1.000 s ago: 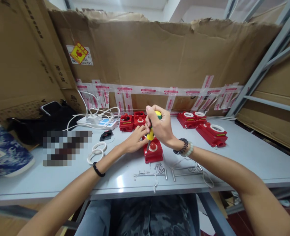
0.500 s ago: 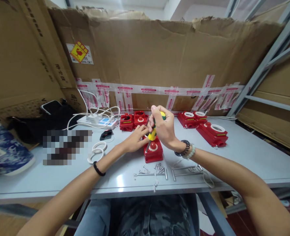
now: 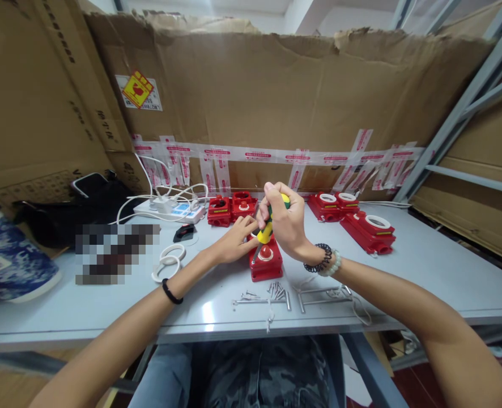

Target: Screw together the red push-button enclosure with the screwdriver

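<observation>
right hand [image 3: 287,220] wrapped round screwdriver [image 3: 264,233], tip at red box [image 3: 272,272] corner, fastening likely partway. left hand [image 3: 233,242] against box, grip unclear. loose screws [image 3: 277,292] unused.

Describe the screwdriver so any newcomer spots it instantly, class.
Over the pale table's middle, find the person's right hand with the pale beaded bracelet. It grips the screwdriver, slanting down to a red box. Yellow and green colouring distinguishes it from the silvery bars nearby.

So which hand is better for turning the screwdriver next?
Probably the right hand: it grips the screwdriver, with the tip at a corner of the red box. The left hand seems to be steadying the box.
</observation>
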`<state>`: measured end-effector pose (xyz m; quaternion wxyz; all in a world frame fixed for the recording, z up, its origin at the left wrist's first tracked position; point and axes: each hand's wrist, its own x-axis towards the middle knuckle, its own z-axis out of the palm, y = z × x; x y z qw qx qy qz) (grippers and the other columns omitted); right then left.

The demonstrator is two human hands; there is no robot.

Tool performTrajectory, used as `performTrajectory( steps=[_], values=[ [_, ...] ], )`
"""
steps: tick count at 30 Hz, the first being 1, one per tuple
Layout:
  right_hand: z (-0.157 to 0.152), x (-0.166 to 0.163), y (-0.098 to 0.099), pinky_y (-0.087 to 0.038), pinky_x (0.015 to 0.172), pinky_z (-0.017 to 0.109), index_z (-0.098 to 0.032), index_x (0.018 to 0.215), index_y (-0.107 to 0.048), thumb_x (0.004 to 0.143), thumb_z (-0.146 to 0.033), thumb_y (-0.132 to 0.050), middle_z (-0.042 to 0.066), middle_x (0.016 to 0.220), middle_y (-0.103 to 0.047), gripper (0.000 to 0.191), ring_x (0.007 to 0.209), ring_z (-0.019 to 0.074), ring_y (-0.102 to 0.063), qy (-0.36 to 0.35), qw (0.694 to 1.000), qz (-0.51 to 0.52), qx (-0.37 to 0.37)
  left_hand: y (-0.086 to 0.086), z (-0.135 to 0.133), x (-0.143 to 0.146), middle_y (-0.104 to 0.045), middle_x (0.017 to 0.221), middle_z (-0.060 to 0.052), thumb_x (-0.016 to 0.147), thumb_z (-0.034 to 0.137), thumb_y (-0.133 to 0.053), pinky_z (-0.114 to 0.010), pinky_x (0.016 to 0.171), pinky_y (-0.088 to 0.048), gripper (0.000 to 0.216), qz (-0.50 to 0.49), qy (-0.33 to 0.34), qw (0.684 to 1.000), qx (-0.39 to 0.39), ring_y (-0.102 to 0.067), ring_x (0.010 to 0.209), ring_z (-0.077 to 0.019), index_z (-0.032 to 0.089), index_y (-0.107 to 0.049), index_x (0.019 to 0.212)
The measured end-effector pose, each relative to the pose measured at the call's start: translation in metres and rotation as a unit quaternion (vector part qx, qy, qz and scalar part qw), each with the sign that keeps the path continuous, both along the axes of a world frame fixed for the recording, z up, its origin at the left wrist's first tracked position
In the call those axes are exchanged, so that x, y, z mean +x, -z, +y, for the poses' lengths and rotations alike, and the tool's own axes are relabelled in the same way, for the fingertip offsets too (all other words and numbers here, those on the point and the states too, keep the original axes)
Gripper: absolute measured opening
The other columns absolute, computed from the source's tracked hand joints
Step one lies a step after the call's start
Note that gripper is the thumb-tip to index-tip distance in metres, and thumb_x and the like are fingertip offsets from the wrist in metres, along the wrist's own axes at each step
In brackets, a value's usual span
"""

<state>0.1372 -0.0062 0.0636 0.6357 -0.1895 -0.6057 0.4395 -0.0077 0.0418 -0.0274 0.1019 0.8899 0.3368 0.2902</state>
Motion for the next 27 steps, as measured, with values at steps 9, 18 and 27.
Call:
performTrajectory(
  steps=[9, 18, 27],
  values=[
    [0.001, -0.001, 0.003, -0.039, 0.043, 0.020, -0.021, 0.059, -0.037, 0.085, -0.047, -0.055, -0.009, 0.047, -0.042, 0.041, 0.038, 0.0048, -0.044, 0.001, 1.000, -0.013, 0.003, -0.002, -0.002, 0.001, -0.054, 0.108, -0.009, 0.093, 0.043, -0.041, -0.050, 0.104, -0.034, 0.034, -0.008, -0.004, 1.000, 0.002, -0.039, 0.118, -0.0306, 0.019, -0.058, 0.109],
    [-0.010, 0.000, -0.012, -0.037, 0.053, 0.025, -0.020, 0.068, -0.047, 0.086, -0.039, -0.050, -0.003, 0.055, -0.052, 0.027, 0.051, 0.0092, -0.049, 0.140, 0.929, -0.305, 0.158, -0.001, -0.006, 0.003, -0.056, 0.123, -0.011, 0.088, 0.039, -0.045, -0.049, 0.097, -0.043, 0.036, -0.048, -0.021, 0.998, -0.038, -0.050, 0.111, -0.0295, 0.018, -0.054, 0.116],
    [-0.016, 0.000, -0.058, -0.028, 0.053, 0.029, -0.015, 0.083, -0.054, 0.078, -0.024, -0.052, 0.008, 0.071, -0.060, 0.011, 0.061, 0.0152, -0.048, 0.164, 0.698, -0.643, 0.270, -0.007, -0.010, 0.003, -0.064, 0.114, -0.011, 0.091, 0.046, -0.037, -0.044, 0.089, -0.050, 0.038, -0.046, 0.012, 0.995, -0.093, -0.058, 0.104, -0.0286, 0.017, -0.059, 0.104]
  ],
)
